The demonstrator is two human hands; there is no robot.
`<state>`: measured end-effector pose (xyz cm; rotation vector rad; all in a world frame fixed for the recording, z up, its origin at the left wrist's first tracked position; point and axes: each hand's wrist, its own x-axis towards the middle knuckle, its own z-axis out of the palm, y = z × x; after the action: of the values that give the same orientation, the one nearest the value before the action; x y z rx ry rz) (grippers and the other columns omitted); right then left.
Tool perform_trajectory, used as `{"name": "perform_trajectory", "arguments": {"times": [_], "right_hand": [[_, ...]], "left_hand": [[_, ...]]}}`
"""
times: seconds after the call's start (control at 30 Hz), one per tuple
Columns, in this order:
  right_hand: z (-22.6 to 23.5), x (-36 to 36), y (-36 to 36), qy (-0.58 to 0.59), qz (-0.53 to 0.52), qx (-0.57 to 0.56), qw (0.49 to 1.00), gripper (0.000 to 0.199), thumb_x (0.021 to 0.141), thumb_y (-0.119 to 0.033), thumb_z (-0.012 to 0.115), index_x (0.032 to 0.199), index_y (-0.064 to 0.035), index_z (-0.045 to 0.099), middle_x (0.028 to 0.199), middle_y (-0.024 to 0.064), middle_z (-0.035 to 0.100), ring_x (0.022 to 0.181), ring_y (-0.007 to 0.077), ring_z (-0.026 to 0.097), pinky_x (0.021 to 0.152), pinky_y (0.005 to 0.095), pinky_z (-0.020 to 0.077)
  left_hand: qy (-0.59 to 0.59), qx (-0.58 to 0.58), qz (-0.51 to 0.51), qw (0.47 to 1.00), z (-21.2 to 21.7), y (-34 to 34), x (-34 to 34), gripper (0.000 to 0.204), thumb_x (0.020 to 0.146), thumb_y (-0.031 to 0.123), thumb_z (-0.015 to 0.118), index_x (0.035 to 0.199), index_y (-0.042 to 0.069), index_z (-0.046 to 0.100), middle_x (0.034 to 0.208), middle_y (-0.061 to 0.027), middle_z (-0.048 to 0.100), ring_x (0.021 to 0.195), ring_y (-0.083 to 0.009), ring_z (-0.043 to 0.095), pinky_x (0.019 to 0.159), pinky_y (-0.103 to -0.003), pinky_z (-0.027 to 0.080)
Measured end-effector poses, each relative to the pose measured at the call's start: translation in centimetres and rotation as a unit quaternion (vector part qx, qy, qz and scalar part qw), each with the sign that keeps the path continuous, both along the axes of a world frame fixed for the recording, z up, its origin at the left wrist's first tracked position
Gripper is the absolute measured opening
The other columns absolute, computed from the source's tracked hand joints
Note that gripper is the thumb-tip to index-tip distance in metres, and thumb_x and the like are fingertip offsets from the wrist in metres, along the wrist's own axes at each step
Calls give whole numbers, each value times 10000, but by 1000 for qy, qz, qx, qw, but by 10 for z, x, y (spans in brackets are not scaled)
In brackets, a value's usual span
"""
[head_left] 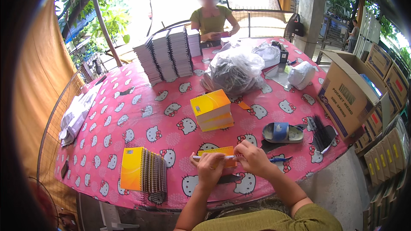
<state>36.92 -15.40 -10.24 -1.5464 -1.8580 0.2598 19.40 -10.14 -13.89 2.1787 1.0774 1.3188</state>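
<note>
Both hands are at a small yellow notebook (219, 150) near the front edge of the table, its white page edge facing me. My left hand (209, 168) is closed around its left part. The fingers of my right hand (252, 157) are pinched at its right end; whether they also hold something small is hidden. To the left stands a row of yellow spiral notebooks (136, 169), bound with dark wire coils. Beyond my hands rises a stack of yellow-covered pads (212, 107) with no coils visible.
A blue slipper (280, 131) and a bundle of black coils (319, 132) lie right. Tall notebook stacks (165, 55) and clear plastic bags (235, 68) occupy the far side, where another person (212, 19) stands. Cardboard boxes (349, 90) stand beyond the right edge of the pink table (107, 119).
</note>
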Motion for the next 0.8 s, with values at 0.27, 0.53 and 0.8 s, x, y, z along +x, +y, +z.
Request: {"name": "perform_trajectory", "arguments": {"times": [0.27,0.53,0.8], "right_hand": [[-1,-9,7,-22,-5,1,1000,131,810,-139,659,895,-82,577,853,75,560,779,303,623,613,417,512],[2,-19,8,11,-34,9,999,84,798,-119,676,849,-74,626,824,70,582,734,294,612,615,398,498],[17,95,-20,-36,-229,17,973,467,704,-171,778,1099,4,600,1092,183,621,1032,337,588,873,423,468]], "left_hand": [[-1,-14,-33,999,1,4,-7,87,754,64,723,792,124,673,856,14,709,857,-152,634,1009,-469,208],[-11,-29,-44,999,4,4,-8,96,741,39,724,778,114,677,856,13,714,863,-147,640,947,-435,254],[-2,-59,-62,996,8,5,-20,148,727,41,736,849,115,700,848,-8,698,882,-161,642,978,-430,265]]}}
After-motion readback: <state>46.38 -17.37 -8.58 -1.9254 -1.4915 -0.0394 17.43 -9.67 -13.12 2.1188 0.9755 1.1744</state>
